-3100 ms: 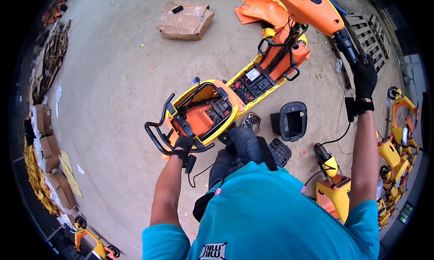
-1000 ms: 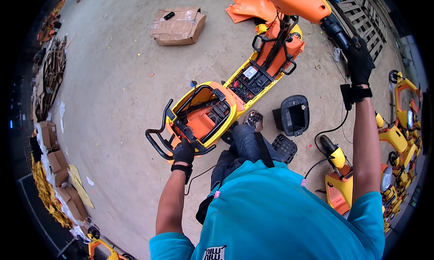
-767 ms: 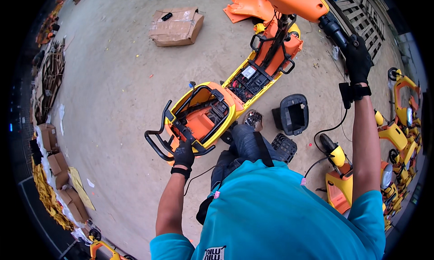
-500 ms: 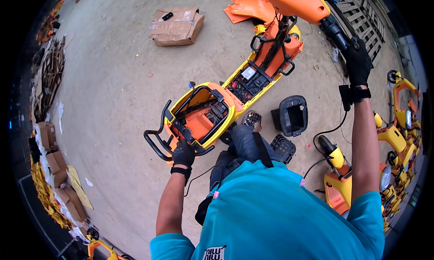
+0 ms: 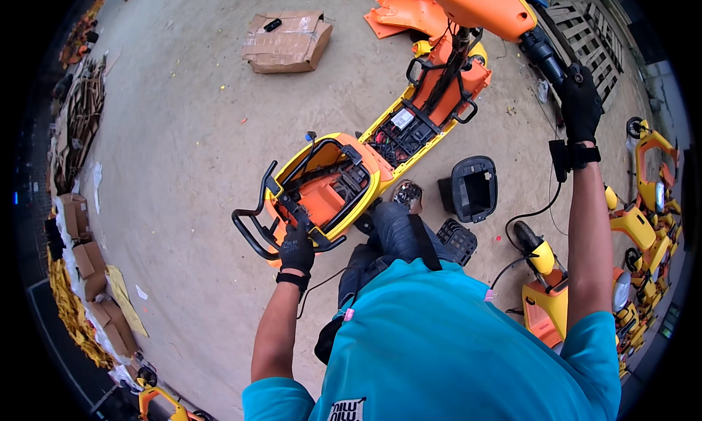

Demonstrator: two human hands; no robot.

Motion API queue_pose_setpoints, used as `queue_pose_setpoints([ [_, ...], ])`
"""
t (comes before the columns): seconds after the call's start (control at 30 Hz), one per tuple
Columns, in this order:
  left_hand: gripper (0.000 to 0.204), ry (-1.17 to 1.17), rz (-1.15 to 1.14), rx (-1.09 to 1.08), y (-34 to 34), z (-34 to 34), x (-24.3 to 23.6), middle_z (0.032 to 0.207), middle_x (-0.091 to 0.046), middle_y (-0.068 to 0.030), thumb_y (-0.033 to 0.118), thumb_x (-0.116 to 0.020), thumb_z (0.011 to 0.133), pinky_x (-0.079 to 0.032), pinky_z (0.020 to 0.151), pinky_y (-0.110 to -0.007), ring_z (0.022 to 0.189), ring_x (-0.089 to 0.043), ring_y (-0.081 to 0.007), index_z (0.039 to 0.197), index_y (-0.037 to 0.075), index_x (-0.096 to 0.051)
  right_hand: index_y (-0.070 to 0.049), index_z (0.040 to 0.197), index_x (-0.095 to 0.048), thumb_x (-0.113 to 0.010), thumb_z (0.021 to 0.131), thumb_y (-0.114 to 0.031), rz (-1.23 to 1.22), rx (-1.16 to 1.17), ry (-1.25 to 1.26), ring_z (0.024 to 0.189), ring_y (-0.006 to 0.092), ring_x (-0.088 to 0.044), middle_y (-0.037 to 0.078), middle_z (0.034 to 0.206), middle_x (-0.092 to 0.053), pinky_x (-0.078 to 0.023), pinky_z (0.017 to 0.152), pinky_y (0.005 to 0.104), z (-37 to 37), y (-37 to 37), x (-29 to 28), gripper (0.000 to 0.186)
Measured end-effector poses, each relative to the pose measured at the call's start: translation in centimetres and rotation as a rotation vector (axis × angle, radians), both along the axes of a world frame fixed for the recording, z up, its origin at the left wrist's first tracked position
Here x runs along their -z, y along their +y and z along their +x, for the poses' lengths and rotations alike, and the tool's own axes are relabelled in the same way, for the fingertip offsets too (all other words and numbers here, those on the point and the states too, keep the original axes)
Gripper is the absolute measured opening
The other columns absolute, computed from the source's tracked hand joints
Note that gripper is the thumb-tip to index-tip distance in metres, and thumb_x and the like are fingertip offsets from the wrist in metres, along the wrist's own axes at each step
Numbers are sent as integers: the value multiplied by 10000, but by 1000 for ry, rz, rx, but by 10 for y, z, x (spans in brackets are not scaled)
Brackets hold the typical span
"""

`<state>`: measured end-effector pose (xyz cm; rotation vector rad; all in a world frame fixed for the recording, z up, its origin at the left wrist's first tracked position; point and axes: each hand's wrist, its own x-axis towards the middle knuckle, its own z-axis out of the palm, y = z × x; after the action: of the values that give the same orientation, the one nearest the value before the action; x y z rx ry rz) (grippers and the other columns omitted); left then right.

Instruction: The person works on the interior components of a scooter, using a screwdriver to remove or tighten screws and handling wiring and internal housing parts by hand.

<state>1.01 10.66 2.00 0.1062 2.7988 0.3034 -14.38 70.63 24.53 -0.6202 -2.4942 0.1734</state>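
Observation:
An orange and yellow electric scooter [image 5: 376, 174], partly stripped of its panels, stands in front of me. Wires and a white module show in its open floor section. My black-gloved right hand [image 5: 580, 103] is wrapped round the black handlebar grip [image 5: 542, 57] at the upper right. At the rear end, my left hand [image 5: 296, 250], gloved in black too, closes on the edge of the rear frame beside the black grab rail [image 5: 254, 220]. The seat opening [image 5: 322, 194] is uncovered, with an orange inside. The left fingertips are partly hidden.
A black plastic bin [image 5: 474, 188] and a black slotted tray [image 5: 458, 242] lie right of my legs. A cardboard box [image 5: 287, 42] sits ahead, orange panels [image 5: 402, 15] beyond the scooter. More yellow scooters [image 5: 548, 304] line the right; wooden pallets [image 5: 589, 44] lie at the far right.
Almost nothing differs. Both hands keep their places on the scooter, and the whole view has shifted very slightly.

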Motion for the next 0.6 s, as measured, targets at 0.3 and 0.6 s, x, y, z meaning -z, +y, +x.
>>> queue_pose_setpoints([
  [0.3,225,-314,-123,-191,3,-9,-10,904,-626,-195,227,-595,874,-519,695,-471,839,-654,-357,1033,70,-575,-92,986,-600,-454,954,-413,-59,27,5,764,323,-625,142,804,-626,-451,680,419,1,-5,-2,354],
  [0.6,158,-20,11,24,-3,4,4,766,-664,-159,221,-579,886,-523,627,-468,732,-671,-346,919,67,-567,-93,1019,-606,-468,952,-407,-54,17,-8,789,326,-635,150,830,-639,-462,696,416,1,-1,-1,349],
])
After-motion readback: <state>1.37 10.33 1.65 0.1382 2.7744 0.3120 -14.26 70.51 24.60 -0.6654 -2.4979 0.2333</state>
